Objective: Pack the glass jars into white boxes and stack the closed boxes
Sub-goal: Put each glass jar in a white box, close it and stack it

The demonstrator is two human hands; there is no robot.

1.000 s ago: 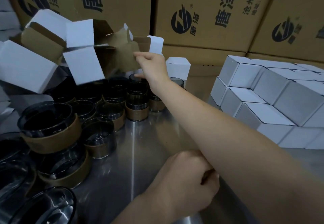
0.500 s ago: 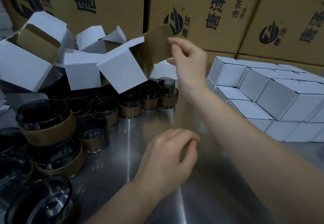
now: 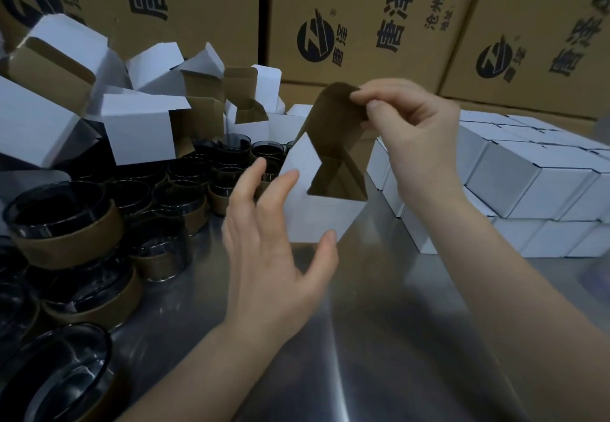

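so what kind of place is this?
Probably a packing bench in a warehouse or small factory: glass jars crowd a steel table, closed white boxes are stacked alongside, printed cartons stand behind, and the right hand pinches the flap of an open box.

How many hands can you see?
2. The right hand pinches the raised flap of the open white box; the left hand is spread open at that box's left side. No others seem hidden.

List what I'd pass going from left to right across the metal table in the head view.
glass jars → left hand → open white box, held by its flap → right hand → stack of closed white boxes
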